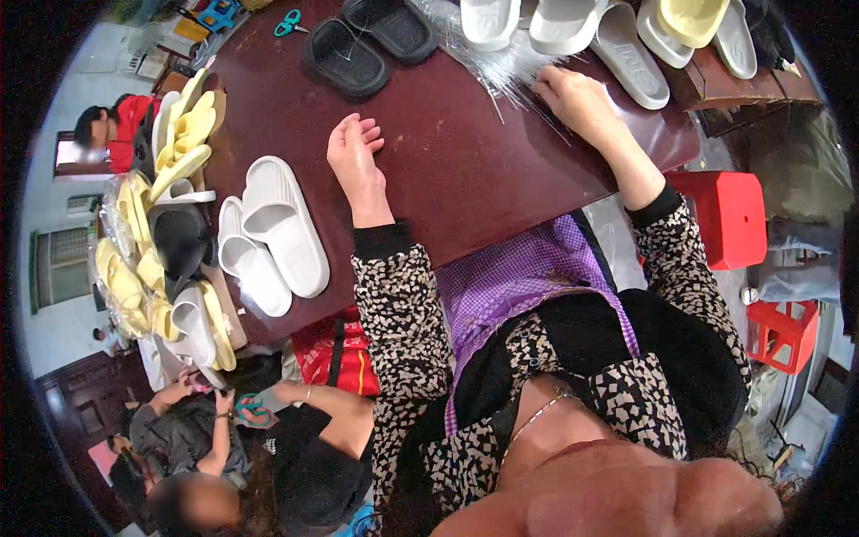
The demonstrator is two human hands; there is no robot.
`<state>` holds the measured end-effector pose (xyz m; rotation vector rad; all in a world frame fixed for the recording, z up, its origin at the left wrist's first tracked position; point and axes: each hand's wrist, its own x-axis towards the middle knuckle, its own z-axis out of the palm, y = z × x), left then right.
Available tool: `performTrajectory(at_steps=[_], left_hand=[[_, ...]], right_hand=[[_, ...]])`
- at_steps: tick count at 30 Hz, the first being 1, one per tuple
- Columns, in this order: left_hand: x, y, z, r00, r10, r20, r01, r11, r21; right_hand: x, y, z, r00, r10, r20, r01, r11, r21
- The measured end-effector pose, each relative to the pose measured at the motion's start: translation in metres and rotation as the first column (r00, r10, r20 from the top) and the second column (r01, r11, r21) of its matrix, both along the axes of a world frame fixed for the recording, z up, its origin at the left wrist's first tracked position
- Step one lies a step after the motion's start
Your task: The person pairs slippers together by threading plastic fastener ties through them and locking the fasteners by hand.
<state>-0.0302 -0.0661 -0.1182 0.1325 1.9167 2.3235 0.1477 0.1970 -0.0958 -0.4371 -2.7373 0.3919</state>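
On the dark red table [429, 170], my left hand [356, 157] rests with the palm turned partly up; its loosely bent fingers hold nothing. My right hand [573, 98] lies at the near edge of a pile of thin clear plastic strands [501, 67], fingertips bent down onto them. Whatever may be between those fingertips is too small to make out. Beyond my hands sits a pair of black slippers [358, 58]. A pair of white slippers [286, 228] lies left of my left hand. Grey-white slippers [562, 25] line the far edge beyond my right hand.
Teal-handled scissors [288, 23] lie near the far left edge. Yellow slippers [183, 134] crowd the left side, some in clear bags. A pale yellow slipper [693, 20] tops a stack at far right. Red stools [720, 219] stand at right. Other people [192, 438] are at lower left.
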Motion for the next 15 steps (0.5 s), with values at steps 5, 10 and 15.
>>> performTrajectory(at_steps=[5,10,15], left_hand=[[-0.001,-0.008,-0.001,1.000,0.000,0.008,0.000,1.000,0.013],[0.007,-0.036,-0.001,0.999,0.015,-0.047,-0.014,1.000,0.007],[0.019,-0.058,0.000,0.999,0.042,-0.012,-0.042,0.999,-0.013]], right_hand=[[-0.003,-0.005,-0.004,0.999,-0.011,0.037,0.011,1.000,-0.017],[0.000,-0.026,-0.004,0.999,-0.046,-0.018,0.047,0.998,0.031],[0.019,-0.051,0.005,0.992,0.025,-0.126,-0.029,0.999,-0.036]])
